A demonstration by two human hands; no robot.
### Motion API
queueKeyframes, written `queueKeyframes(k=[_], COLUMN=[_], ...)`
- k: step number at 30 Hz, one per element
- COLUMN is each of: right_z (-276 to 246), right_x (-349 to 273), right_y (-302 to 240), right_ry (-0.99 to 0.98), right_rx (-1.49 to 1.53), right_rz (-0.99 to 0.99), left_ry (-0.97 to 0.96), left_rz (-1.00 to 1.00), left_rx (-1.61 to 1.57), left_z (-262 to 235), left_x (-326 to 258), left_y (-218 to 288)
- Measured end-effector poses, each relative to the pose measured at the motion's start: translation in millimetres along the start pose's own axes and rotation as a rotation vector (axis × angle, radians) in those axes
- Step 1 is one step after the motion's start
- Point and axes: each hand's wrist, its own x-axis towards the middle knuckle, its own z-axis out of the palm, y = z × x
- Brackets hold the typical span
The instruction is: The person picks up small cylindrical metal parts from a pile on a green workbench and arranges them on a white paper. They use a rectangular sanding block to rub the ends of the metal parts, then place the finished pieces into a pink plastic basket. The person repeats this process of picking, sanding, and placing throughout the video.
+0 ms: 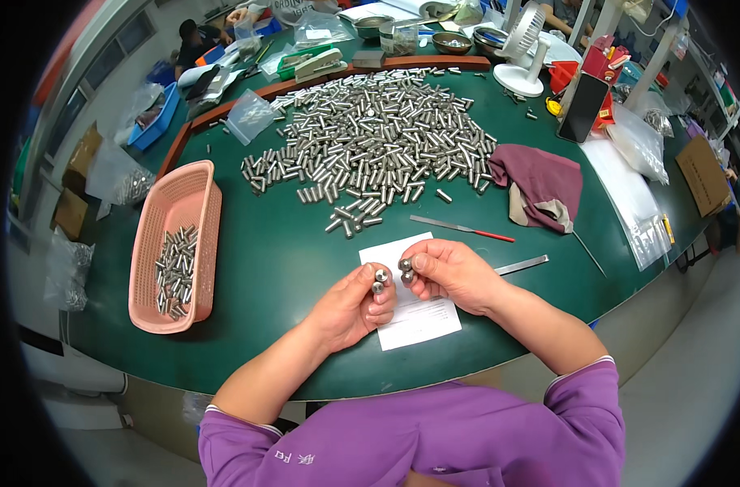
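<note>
My left hand is closed on two small metal pins, their round ends turned up between thumb and fingers. Close by on its right, my right hand pinches two more metal pins. Both hands are held over a white printed sheet on the green table. Beyond them spreads a large heap of loose metal pins. To the left stands a pink plastic basket with several pins lying at its bottom.
A red-handled file, a flat metal strip and a maroon cloth lie on the right. Behind them stand a phone and a white fan. A wooden rail edges the table's back left. Other people sit beyond.
</note>
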Motion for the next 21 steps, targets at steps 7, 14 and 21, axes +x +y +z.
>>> queueKeyframes(k=[7,14,21], right_z=[3,0,-1], right_x=[0,0,-4], right_y=[0,-2,-12], right_ry=[-0.038,-0.034,0.006], right_rx=[0.016,0.033,-0.184], right_rz=[0.008,-0.051,-0.060], left_ry=[0.030,0.068,0.193], left_rz=[0.007,0.125,0.168], left_rx=[-0.021,-0.029,0.319], left_z=[4,1,5], left_x=[0,1,-2], left_y=[1,0,4])
